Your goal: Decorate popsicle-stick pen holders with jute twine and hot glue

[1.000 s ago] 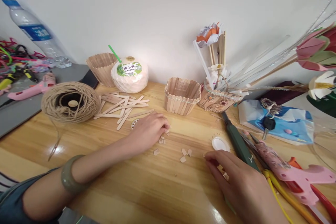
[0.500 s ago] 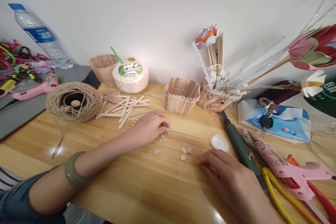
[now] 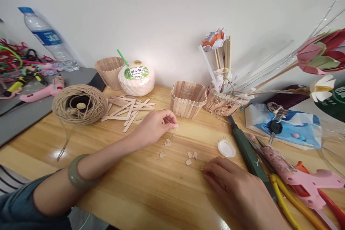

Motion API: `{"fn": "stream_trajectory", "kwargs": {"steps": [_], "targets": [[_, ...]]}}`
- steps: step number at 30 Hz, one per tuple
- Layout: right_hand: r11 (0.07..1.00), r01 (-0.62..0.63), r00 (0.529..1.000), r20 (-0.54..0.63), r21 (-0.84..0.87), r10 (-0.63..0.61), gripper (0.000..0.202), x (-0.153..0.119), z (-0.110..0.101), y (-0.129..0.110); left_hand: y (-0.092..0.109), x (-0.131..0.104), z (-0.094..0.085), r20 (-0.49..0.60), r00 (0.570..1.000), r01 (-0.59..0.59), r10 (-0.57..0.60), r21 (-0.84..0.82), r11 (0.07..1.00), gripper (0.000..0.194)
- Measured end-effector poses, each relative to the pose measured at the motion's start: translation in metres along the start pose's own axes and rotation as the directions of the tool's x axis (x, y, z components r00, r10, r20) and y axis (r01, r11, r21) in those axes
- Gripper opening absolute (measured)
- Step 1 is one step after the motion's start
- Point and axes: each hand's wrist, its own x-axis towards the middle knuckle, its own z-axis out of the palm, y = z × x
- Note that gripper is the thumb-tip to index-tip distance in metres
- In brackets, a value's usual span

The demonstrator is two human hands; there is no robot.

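Note:
My left hand (image 3: 157, 125) is closed in a pinch on a small wood piece (image 3: 176, 128), just in front of a basket made of craft sticks (image 3: 188, 103) with a silvery trim. Resting on the table at the right, my right hand (image 3: 231, 183) has its fingers pressed together; a tiny pale tip shows at them, too small to name. Between the hands lie several cut stick ends (image 3: 189, 162) and smaller wood bits (image 3: 167, 144). Loose craft sticks (image 3: 132, 109) are heaped behind my left forearm. A small white round lid (image 3: 226, 148) sits beyond my right hand.
To the left stand a twine ball (image 3: 81, 105), a second stick basket (image 3: 107, 70), a coconut (image 3: 137, 79) with a straw and a water bottle (image 3: 48, 37). At right lie a dark green tool (image 3: 246, 151), pliers (image 3: 285, 201), a pink glue gun (image 3: 302, 183) and a decorated basket (image 3: 226, 103).
My left hand has shifted slightly, and its pinching fingertips now show more plainly with the wood piece. My right hand stays nearly where it was. The view has moved a little.

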Motion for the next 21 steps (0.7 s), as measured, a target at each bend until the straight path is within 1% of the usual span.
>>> {"fn": "stream_trajectory", "kwargs": {"steps": [2, 3, 5, 7, 9, 10, 12, 15, 18, 20, 21], "targets": [[1.0, -0.007, 1.0, -0.008, 0.011, 0.007, 0.026, 0.0, -0.002, 0.0, 0.007, -0.005, 0.003, 0.009, 0.999, 0.053, -0.053, -0.204, 0.977, 0.007], [1.0, -0.012, 0.999, -0.042, 0.027, 0.013, 0.024, 0.0, -0.003, -0.001, 0.011, -0.009, 0.006, 0.046, 0.996, 0.091, -0.081, -0.272, 0.958, 0.007], [0.996, 0.002, 0.988, -0.153, 0.091, 0.012, 0.018, 0.001, -0.005, -0.004, 0.019, -0.019, 0.016, 0.16, 0.98, 0.171, -0.12, -0.358, 0.918, 0.006], [0.982, 0.054, 0.972, -0.233, 0.181, -0.011, 0.019, 0.002, -0.006, -0.009, 0.025, -0.029, 0.028, 0.287, 0.949, 0.251, -0.133, -0.424, 0.87, 0.006], [0.956, 0.113, 0.972, -0.23, 0.272, -0.049, 0.02, 0.003, -0.007, -0.013, 0.029, -0.038, 0.039, 0.39, 0.907, 0.348, -0.159, -0.479, 0.806, 0.009], [0.941, 0.126, 0.975, -0.212, 0.314, -0.06, 0.021, 0.003, -0.007, -0.015, 0.03, -0.041, 0.043, 0.421, 0.891, 0.386, -0.171, -0.503, 0.774, 0.012], [0.915, 0.114, 0.986, -0.157, 0.388, -0.056, 0.022, 0.001, -0.009, -0.017, 0.032, -0.045, 0.048, 0.449, 0.873, 0.435, -0.191, -0.539, 0.721, 0.018], [0.886, 0.09, 0.993, -0.109, 0.454, -0.045, 0.023, 0.0, -0.012, -0.018, 0.032, -0.048, 0.05, 0.448, 0.873, 0.446, -0.194, -0.57, 0.69, 0.021], [0.892, 0.086, 0.994, -0.094, 0.445, -0.05, 0.022, -0.001, -0.012, -0.018, 0.03, -0.049, 0.05, 0.454, 0.872, 0.436, -0.18, -0.556, 0.708, 0.02], [0.908, 0.078, 0.995, -0.086, 0.412, -0.047, 0.019, -0.001, -0.009, -0.016, 0.027, -0.048, 0.048, 0.455, 0.875, 0.413, -0.168, -0.518, 0.749, 0.017], [0.916, 0.08, 0.994, -0.095, 0.393, -0.046, 0.018, 0.0, -0.007, -0.014, 0.025, -0.047, 0.045, 0.432, 0.888, 0.38, -0.158, -0.495, 0.781, 0.015]]}}
